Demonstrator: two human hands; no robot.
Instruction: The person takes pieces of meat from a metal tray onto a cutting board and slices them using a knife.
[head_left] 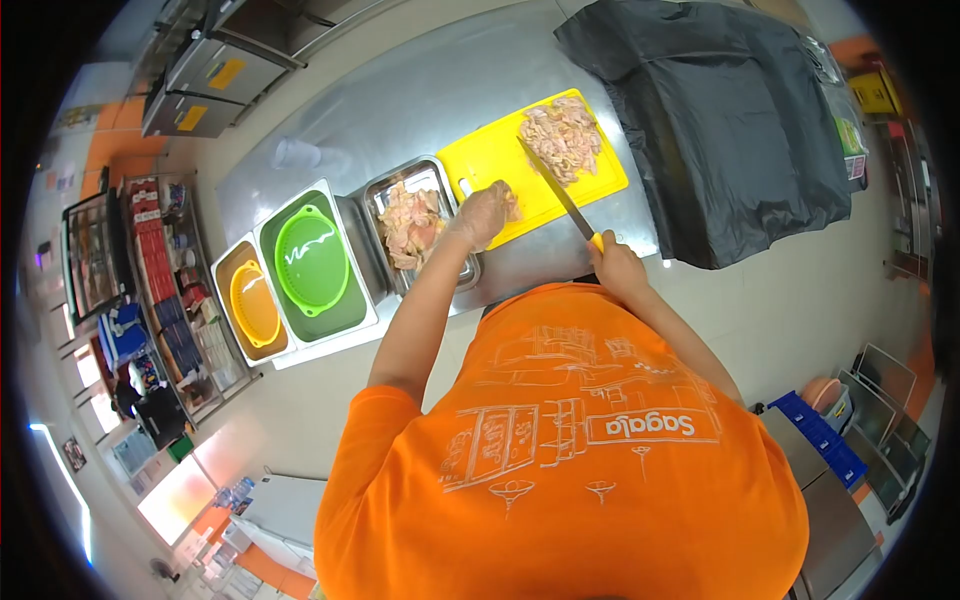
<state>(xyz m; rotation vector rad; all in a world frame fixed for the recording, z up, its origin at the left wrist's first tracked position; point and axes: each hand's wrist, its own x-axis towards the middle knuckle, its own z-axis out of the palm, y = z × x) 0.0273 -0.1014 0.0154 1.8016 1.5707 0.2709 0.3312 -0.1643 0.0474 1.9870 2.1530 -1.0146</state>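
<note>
My right hand point(617, 266) is wrapped round the yellow handle of a long knife point(562, 195), whose blade reaches over the yellow cutting board point(540, 208) toward a pile of cut raw meat point(562, 138). At the board's near left part, my left hand point(484, 215), in a clear glove, has its fingers closed on a piece of raw meat point(513, 206). Left of that hand stands a metal tray point(433, 172) with larger pieces of raw meat point(410, 225), partly hidden by the left forearm.
A sink holds a green colander point(311, 260) and a yellow colander point(255, 303). A clear cup point(297, 154) stands on the steel table point(400, 110) at the back left. Black plastic point(720, 130) covers something on the right.
</note>
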